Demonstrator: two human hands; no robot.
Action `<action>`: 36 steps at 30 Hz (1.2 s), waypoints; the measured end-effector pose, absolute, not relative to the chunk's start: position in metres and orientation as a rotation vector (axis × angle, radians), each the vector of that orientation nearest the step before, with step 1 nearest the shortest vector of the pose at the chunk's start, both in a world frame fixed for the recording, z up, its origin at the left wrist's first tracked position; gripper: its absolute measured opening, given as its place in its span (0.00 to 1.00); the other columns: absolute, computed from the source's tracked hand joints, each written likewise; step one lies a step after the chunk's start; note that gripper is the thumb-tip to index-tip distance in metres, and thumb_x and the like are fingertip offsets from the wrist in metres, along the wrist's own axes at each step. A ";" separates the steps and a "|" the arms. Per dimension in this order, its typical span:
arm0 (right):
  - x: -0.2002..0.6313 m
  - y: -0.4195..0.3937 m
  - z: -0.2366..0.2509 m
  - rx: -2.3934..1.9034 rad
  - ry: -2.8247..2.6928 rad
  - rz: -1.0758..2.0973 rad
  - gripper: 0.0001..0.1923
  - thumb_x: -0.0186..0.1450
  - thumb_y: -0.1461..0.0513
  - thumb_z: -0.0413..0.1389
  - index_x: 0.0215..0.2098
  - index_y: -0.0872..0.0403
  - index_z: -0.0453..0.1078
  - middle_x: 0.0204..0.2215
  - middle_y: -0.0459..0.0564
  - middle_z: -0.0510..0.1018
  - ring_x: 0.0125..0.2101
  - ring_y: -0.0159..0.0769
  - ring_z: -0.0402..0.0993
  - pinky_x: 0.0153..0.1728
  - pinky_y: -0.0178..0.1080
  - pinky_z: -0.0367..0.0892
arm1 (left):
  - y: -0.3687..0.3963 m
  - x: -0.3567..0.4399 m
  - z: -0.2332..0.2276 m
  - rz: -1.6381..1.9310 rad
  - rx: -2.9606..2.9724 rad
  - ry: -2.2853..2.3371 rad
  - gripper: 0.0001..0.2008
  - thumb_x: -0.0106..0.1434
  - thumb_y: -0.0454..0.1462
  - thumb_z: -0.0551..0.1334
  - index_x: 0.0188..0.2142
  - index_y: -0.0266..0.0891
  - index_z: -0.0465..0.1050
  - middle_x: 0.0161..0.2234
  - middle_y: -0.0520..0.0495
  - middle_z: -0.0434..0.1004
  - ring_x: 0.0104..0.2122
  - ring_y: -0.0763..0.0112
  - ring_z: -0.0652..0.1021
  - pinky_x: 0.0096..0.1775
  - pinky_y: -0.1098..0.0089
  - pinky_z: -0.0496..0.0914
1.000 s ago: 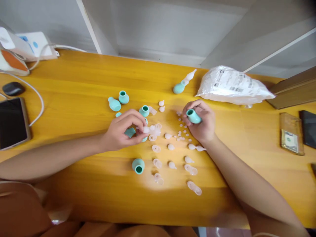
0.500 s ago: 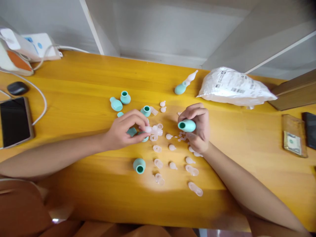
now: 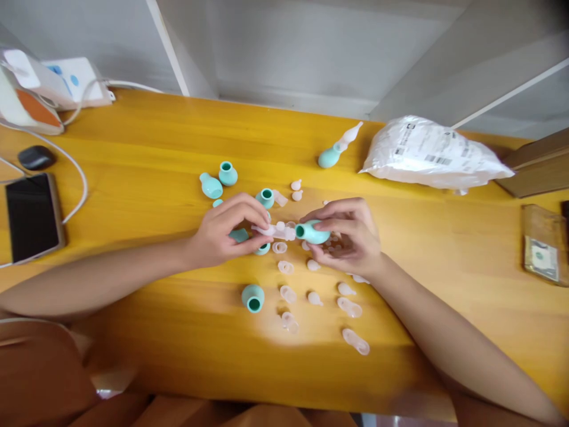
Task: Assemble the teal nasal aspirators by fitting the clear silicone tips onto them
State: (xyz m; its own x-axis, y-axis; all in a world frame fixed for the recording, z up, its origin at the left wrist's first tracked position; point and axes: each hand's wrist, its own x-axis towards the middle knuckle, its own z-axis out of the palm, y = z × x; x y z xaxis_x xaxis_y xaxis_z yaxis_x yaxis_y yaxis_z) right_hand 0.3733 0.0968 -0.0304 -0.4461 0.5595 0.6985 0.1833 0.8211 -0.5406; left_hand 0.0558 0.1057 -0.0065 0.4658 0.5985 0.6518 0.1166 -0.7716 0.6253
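white plastic bag (image 3: 433, 154), printed barcode labels, text unreadable

- I sit at a yellow wooden table (image 3: 133, 148).
- Beyond its far edge are pale grey-white wall panels (image 3: 288, 47).
- Soft daylight falls evenly.

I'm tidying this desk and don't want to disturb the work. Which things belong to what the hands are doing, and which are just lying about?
In use:
- teal bulb in right hand
- clear tip in left hand
- loose teal bulbs
- loose clear tips

Lying about:
- phone
- white bag
- banknote case
- cable
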 end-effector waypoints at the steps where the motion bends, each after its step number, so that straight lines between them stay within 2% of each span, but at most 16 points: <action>1: 0.373 0.097 -0.029 -0.548 -2.027 0.468 0.39 0.63 0.70 0.76 0.68 0.40 0.76 0.54 0.55 0.78 0.48 0.52 0.91 0.43 0.52 0.92 | 0.106 0.056 -0.007 1.270 2.214 0.601 0.08 0.73 0.36 0.77 0.46 0.42 0.80 0.43 0.45 0.88 0.43 0.66 0.88 0.43 0.68 0.83; 8: 0.374 0.098 -0.028 -0.535 -2.074 0.398 0.39 0.66 0.69 0.75 0.71 0.41 0.75 0.54 0.56 0.81 0.50 0.52 0.92 0.46 0.51 0.91 | 0.106 0.056 -0.007 1.292 2.203 0.607 0.08 0.74 0.35 0.76 0.46 0.43 0.79 0.44 0.45 0.88 0.43 0.66 0.88 0.42 0.67 0.83; 14: 0.377 0.099 -0.031 -0.589 -2.057 0.399 0.32 0.67 0.66 0.76 0.66 0.40 0.77 0.53 0.54 0.85 0.50 0.53 0.92 0.46 0.53 0.91 | 0.105 0.056 -0.008 1.280 2.197 0.612 0.09 0.75 0.39 0.76 0.45 0.42 0.78 0.42 0.46 0.87 0.42 0.66 0.87 0.42 0.68 0.81; 19: 0.376 0.099 -0.034 -0.507 -2.049 0.346 0.32 0.70 0.70 0.72 0.68 0.42 0.77 0.56 0.56 0.83 0.54 0.55 0.91 0.46 0.52 0.92 | 0.105 0.056 -0.008 1.294 2.178 0.601 0.10 0.74 0.38 0.77 0.45 0.42 0.78 0.42 0.45 0.87 0.41 0.67 0.87 0.41 0.69 0.81; 22: 0.375 0.099 -0.036 -0.496 -2.027 0.394 0.32 0.71 0.72 0.70 0.68 0.40 0.78 0.57 0.56 0.81 0.57 0.56 0.91 0.48 0.54 0.93 | 0.105 0.056 -0.007 1.272 2.178 0.600 0.10 0.74 0.38 0.77 0.45 0.42 0.78 0.42 0.45 0.87 0.41 0.66 0.87 0.40 0.69 0.80; 25: 0.375 0.099 -0.037 -0.496 -2.021 0.408 0.32 0.70 0.72 0.70 0.66 0.39 0.79 0.56 0.54 0.82 0.57 0.57 0.91 0.51 0.56 0.93 | 0.104 0.055 -0.006 1.230 2.183 0.620 0.09 0.74 0.39 0.77 0.47 0.42 0.80 0.42 0.45 0.87 0.39 0.67 0.86 0.38 0.70 0.79; 30: 0.376 0.099 -0.036 -0.465 -2.021 0.317 0.32 0.69 0.74 0.71 0.65 0.42 0.81 0.54 0.54 0.82 0.56 0.55 0.91 0.51 0.54 0.93 | 0.105 0.054 -0.008 1.223 2.215 0.598 0.09 0.74 0.38 0.77 0.48 0.41 0.81 0.43 0.44 0.87 0.39 0.68 0.87 0.41 0.70 0.81; 36: 0.378 0.098 -0.035 -0.479 -2.052 0.342 0.32 0.69 0.73 0.71 0.64 0.38 0.81 0.56 0.53 0.83 0.57 0.55 0.91 0.51 0.55 0.92 | 0.104 0.054 -0.008 1.245 2.253 0.602 0.08 0.74 0.37 0.77 0.45 0.41 0.81 0.44 0.44 0.88 0.41 0.67 0.88 0.42 0.69 0.83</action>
State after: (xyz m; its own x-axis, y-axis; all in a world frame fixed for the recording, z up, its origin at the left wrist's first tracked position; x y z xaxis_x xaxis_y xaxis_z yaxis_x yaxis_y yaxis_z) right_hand 0.3781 0.0977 -0.0350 -0.4572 0.4665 0.7572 0.1960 0.8833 -0.4258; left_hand 0.0536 0.1045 -0.0083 0.4857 0.5896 0.6454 0.1398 -0.7812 0.6084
